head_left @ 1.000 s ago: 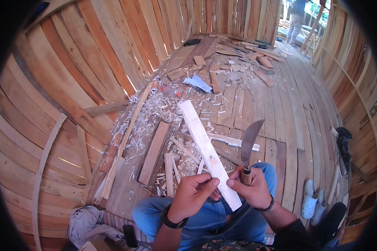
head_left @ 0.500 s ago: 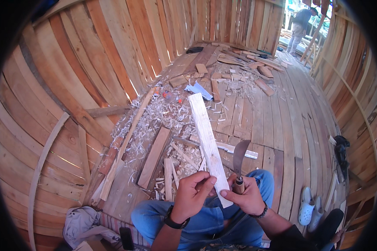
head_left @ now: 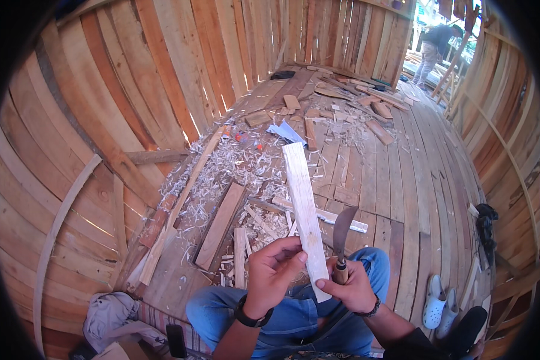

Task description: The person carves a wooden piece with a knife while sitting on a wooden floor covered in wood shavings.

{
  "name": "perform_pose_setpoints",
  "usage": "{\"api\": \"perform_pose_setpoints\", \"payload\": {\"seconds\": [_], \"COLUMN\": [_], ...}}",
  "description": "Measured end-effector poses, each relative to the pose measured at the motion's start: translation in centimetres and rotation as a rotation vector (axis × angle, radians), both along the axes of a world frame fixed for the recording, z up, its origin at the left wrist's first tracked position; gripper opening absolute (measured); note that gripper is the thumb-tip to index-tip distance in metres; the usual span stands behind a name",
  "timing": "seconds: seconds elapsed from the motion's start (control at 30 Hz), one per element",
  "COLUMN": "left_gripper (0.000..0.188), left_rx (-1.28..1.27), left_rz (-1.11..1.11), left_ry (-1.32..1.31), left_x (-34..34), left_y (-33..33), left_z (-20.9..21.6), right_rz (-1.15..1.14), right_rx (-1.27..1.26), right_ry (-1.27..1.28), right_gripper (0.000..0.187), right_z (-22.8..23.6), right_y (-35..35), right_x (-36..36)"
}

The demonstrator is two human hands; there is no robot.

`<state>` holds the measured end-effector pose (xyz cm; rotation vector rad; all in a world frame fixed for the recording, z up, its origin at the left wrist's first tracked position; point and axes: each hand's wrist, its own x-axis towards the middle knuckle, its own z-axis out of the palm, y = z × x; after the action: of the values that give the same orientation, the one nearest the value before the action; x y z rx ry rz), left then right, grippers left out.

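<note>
A pale, whittled wooden bar (head_left: 303,207) is held up lengthwise in front of me, its far end raised over the floor. My left hand (head_left: 273,273) pinches its left edge near the lower part, thumb in front and fingers partly behind it. Against the bar's bottom end presses the thumb of my right hand (head_left: 354,287). The same hand grips a curved knife (head_left: 342,231) by its wooden handle, with the dark blade pointing up to the right of the bar, apart from it.
Wood shavings (head_left: 234,165) cover the floor at left, beside a brown block (head_left: 221,225). Another pale strip (head_left: 336,220) lies beyond the knife. Offcuts (head_left: 378,111) are scattered farther back. Clogs (head_left: 435,303) sit at right, a phone (head_left: 176,341) at lower left. A person (head_left: 433,51) stands outside the doorway.
The bar's upper end has shifted slightly right and down in view, its face turned a little. Both hands keep their holds. The person outside bends lower.
</note>
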<state>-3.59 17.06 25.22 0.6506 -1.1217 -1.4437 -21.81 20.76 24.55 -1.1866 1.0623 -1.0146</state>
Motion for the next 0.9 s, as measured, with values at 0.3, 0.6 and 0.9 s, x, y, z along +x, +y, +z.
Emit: {"api": "perform_pose_setpoints", "payload": {"seconds": [0.3,0.6,0.9], "left_gripper": [0.03,0.028,0.031], "left_rx": [0.109,0.092,-0.034], "left_rz": [-0.148,-0.226,-0.256], "left_ry": [0.053,0.08,-0.212], "left_x": [-0.5,-0.3,-0.8], "left_y": [-0.2,-0.3,0.2], "left_z": [-0.5,-0.8,-0.7], "right_rz": [0.097,0.064,0.011], "right_rx": [0.103,0.059,0.016], "right_ry": [-0.045,-0.096,-0.078], "right_gripper": [0.016,0.015,0.016], "right_z": [-0.3,-0.9,-0.7], "right_y": [0.4,0.3,0.5], "right_x": [-0.4,0.1,0.3]}}
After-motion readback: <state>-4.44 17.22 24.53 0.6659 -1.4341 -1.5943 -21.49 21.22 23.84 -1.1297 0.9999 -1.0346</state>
